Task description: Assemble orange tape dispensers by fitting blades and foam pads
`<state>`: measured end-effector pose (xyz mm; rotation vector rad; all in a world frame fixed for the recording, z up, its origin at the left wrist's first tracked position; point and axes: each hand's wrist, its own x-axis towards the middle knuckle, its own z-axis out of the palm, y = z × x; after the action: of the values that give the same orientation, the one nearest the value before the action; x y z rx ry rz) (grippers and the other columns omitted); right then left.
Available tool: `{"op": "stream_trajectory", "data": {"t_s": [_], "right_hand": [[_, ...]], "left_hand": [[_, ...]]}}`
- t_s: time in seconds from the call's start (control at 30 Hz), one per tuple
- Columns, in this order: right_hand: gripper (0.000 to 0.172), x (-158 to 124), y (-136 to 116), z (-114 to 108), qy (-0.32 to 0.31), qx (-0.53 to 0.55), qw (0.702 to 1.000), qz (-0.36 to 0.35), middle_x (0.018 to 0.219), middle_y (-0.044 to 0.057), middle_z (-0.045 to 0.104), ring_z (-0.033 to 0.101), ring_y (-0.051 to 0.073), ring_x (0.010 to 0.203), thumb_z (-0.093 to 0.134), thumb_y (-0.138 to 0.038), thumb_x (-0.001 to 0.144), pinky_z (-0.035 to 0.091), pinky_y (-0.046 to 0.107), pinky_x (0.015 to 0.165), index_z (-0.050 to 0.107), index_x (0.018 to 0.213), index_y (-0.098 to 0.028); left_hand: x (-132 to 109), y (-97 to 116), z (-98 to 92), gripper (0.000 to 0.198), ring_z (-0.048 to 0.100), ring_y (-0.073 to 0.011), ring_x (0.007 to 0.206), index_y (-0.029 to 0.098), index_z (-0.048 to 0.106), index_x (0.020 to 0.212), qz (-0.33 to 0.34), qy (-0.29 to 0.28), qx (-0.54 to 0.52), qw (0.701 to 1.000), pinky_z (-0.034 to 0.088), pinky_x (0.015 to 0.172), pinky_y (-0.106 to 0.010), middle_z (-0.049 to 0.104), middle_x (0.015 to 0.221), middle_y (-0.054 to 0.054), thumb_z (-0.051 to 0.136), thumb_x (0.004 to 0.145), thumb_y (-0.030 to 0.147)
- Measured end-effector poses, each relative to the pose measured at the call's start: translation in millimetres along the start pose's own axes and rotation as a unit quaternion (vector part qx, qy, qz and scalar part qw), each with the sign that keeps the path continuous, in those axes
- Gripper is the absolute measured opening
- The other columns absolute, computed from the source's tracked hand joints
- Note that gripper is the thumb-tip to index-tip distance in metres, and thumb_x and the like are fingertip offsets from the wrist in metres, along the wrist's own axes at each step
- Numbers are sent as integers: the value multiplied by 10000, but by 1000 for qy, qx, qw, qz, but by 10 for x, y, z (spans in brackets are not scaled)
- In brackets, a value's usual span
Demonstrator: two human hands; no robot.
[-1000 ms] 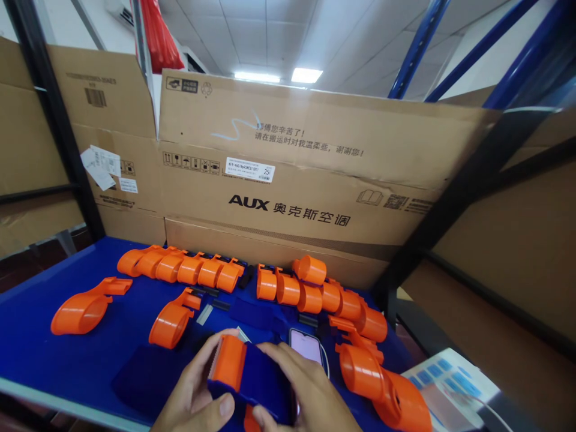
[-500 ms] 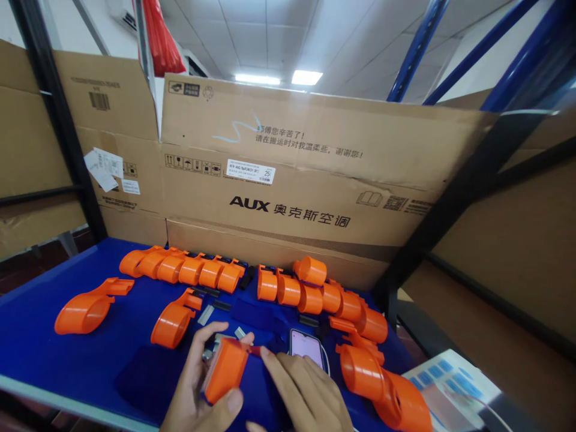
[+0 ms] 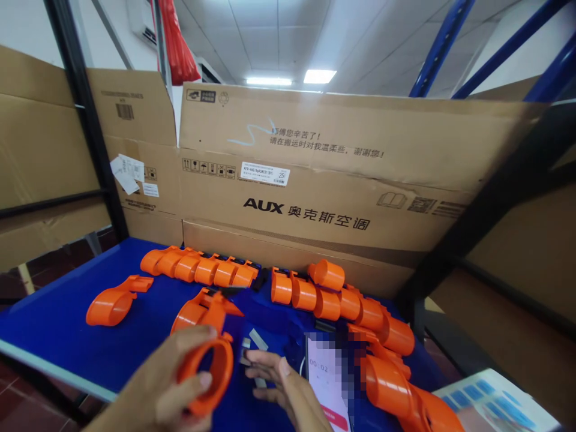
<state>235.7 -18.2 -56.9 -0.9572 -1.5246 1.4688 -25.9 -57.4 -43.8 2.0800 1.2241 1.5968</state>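
My left hand (image 3: pixel 180 372) is wrapped round an orange plastic ring with a flat arm (image 3: pixel 220 375), its round opening turned towards me and the thumb inside it. Just behind it lies a similar orange ring (image 3: pixel 189 315), partly covered by the held one. Fingers of my right hand (image 3: pixel 288 384) are stretched out and apart, beside several small silver metal strips (image 3: pixel 258 340) on the blue cloth. The fingertips reach one small metal piece (image 3: pixel 245 348); whether they touch it I cannot tell.
A phone (image 3: pixel 326 384) showing a timer lies right of my right hand. Rows of orange rings (image 3: pixel 204 270) line the back, with more at right (image 3: pixel 387 384). A blue-and-white printed sheet (image 3: pixel 499 399) lies at far right. Cardboard (image 3: pixel 306 192) walls the back; dark posts (image 3: pixel 468 234) flank the table.
The ring in my left hand has been turned so that its opening shows. My right hand has left it and moved down beside the metal strips. The whole view has shifted slightly.
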Motion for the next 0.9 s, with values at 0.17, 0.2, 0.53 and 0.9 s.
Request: {"op": "stream_trajectory", "data": {"t_s": [0.17,0.2,0.53,0.9], "right_hand": [[681,186,-239,-213,-76,126,987,62,1058,176,746,710,304,941,478,-776,882,559,476,832,727,1074,-171],[677,193,-262,-267,-90,139,984,70,1026,171,748,714,292,903,477,-773,885,558,466,815,725,1051,-166],[586,144,-277,-381,-69,206,974,69,898,131,763,702,231,706,520,-711,899,524,338,636,734,971,-170],[572,94,-368,-321,-25,232,972,39,754,121,740,682,223,637,454,-641,960,509,330,610,734,868,-151]], "left_hand": [[450,-472,-1008,728,434,-342,1412,340,457,1388,66,-115,246,960,380,1124,-603,576,1477,-92,665,775,6],[493,-555,-1134,762,418,-342,1419,332,427,1418,49,-146,273,950,375,1133,-598,554,1495,-92,635,767,-2],[370,-1086,-1192,1059,361,-346,1489,379,225,1574,-27,-359,286,888,320,1195,-573,379,1654,-8,514,642,-33],[1320,-2035,-1233,791,400,-430,1420,119,461,1450,-26,-263,397,879,319,1134,-580,520,1513,-204,575,674,11]]}}
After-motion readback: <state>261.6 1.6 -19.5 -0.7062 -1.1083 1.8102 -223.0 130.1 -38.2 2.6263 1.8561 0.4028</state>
